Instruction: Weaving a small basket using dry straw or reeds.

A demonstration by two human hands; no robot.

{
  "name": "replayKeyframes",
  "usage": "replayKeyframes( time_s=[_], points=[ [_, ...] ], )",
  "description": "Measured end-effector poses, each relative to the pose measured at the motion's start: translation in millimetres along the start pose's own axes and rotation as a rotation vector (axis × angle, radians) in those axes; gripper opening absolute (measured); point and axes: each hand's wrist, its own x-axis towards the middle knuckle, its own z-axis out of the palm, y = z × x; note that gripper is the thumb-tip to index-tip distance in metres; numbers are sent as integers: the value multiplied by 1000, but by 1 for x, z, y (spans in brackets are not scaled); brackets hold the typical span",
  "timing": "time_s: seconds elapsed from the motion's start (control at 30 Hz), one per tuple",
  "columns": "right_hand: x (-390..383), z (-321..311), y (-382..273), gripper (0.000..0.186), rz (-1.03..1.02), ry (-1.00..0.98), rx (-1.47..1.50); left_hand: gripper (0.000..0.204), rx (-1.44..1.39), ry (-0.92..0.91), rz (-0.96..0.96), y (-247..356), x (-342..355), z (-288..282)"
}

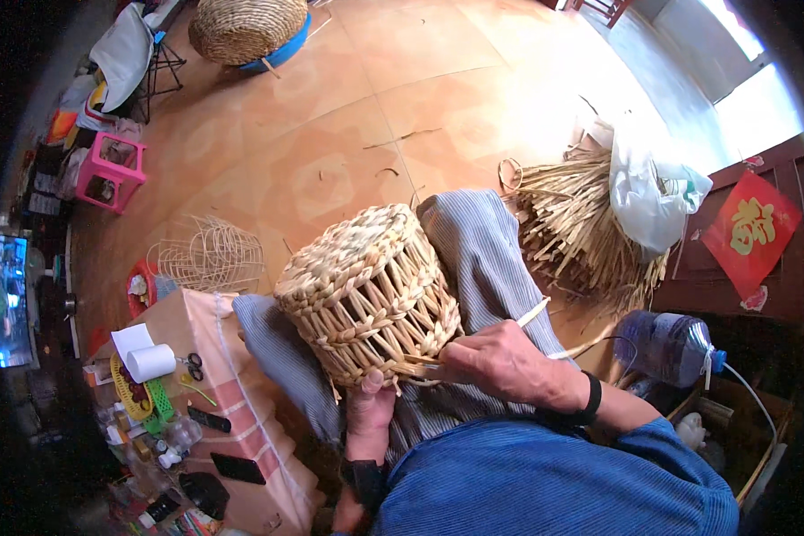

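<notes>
At the far left a screen [11, 299] glows blue beside a pink plastic stool [109, 170]. Near left, a cardboard box [241, 393] carries a white paper roll [150, 362], scissors [191, 362] and small bottles. Behind it on the tiled floor [348, 116] stands a bare wire frame [210, 255]. Far off, a round woven basket [246, 27] rests on a blue rim.

In the middle, a small woven basket [371, 295] of pale plaited straw lies tilted on the person's striped grey lap [482, 250], its sides open in a criss-cross lattice. The left hand [371, 402] is closed on its near rim from below, thumb pressed on the weave. The right hand [500, 357] touches the rim's right side, fingers pinched narrow on a pale straw strand [531, 313].

To the right, a bundle of straw [572, 232] fans out under a white plastic bag [648, 192]. Farther right, a red diamond-shaped sign [749, 234] with gold lettering hangs on a dark wooden door [791, 179]. Near right lies a clear water bottle [665, 344].
</notes>
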Motion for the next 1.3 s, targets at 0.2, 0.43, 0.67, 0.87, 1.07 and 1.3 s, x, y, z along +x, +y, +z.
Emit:
replayKeyframes(
  time_s=[0.2, 0.43, 0.67, 0.87, 1.07, 1.3],
  points=[
    [-5, 4, 5, 18, 19, 29, 62, 105, 30, 15, -27, 9, -2, 10],
    [-7, 22, 31, 25, 195, 153, 162, 98, -80, 66, -60, -1, -6, 1],
    [-1, 11, -9, 32, 16, 120, -83, 90, -27, -39, -131, -3, -19, 13],
    [10, 15, -19, 27, 184, 35, 117, 81, 48, -81, -78, 6, -23, 55],
    [17, 7, -29, 21, 149, 0, -9, 70, 1045, -301, 376, -19, -15, -5],
    [47, 4, -23, 25, 29, 220, -226, 63, -3, -194, -29, -10, -5, 42]
  ],
)
